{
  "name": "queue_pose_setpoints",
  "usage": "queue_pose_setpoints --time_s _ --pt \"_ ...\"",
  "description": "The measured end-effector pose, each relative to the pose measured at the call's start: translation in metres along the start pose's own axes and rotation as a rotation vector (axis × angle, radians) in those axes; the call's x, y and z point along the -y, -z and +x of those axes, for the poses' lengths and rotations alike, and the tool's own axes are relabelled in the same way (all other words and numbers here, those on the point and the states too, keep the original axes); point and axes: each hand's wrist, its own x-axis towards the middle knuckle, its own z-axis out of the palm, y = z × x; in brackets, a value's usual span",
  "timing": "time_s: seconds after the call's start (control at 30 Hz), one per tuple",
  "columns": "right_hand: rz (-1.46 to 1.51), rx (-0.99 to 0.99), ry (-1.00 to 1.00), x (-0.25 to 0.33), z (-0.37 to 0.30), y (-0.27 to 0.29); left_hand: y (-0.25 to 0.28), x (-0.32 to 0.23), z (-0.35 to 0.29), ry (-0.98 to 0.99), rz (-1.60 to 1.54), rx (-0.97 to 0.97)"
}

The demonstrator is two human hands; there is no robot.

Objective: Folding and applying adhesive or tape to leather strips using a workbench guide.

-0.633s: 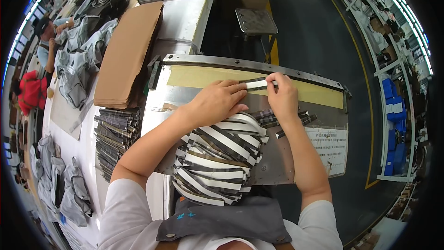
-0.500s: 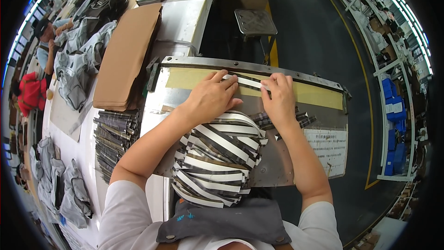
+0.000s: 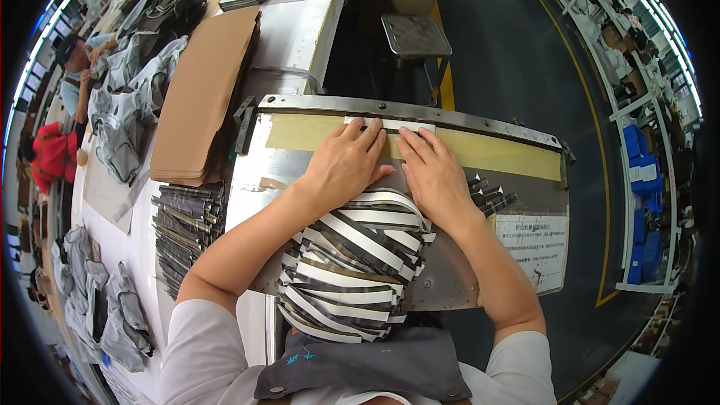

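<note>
A narrow white strip with a dark edge lies along the metal bar at the far side of a metal plate. My left hand lies on the strip's left part, fingers stretched forward and thumb pointing right. On its right part rest the outstretched fingers of my right hand. Beneath both hands runs a band of yellow tape. Close to me, between my forearms, sits a heap of black and white strips. A few dark strips lie beside my right wrist.
Dark strips are piled left of the plate, below a stack of brown boards. A printed sheet lies at the plate's right. Beyond stands a stool; grey fabric pieces and other people are at left, shelving at right.
My right hand has gone from pinching the strip's right end to lying flat with fingers extended. The strip has moved farther from me, against the metal bar.
</note>
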Motion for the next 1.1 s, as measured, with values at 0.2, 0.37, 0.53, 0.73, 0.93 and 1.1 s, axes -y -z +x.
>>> queue_pose_setpoints --time_s 0.2,0.37,0.53,0.73,0.93,1.1 --pt "0.019 0.005 -0.007 0.000 0.000 -0.002 0.005 -0.003 0.003 -0.041 -0.086 0.037" --pt "0.055 0.009 -0.040 0.001 0.000 0.000 0.003 -0.004 0.002 -0.063 -0.098 0.027" --pt "0.041 -0.037 -0.010 0.004 0.000 0.001 0.002 -0.003 0.000 -0.103 -0.048 -0.010" --pt "0.186 -0.068 -0.060 -0.003 -0.002 0.002 0.004 -0.004 0.002 -0.077 -0.061 0.016" --pt "0.319 -0.024 0.051 -0.007 0.001 0.008 0.007 0.000 0.005 -0.117 -0.293 0.060" --pt "0.282 0.106 0.038 -0.011 -0.001 0.018 0.005 0.007 0.002 -0.222 -0.422 -0.048"
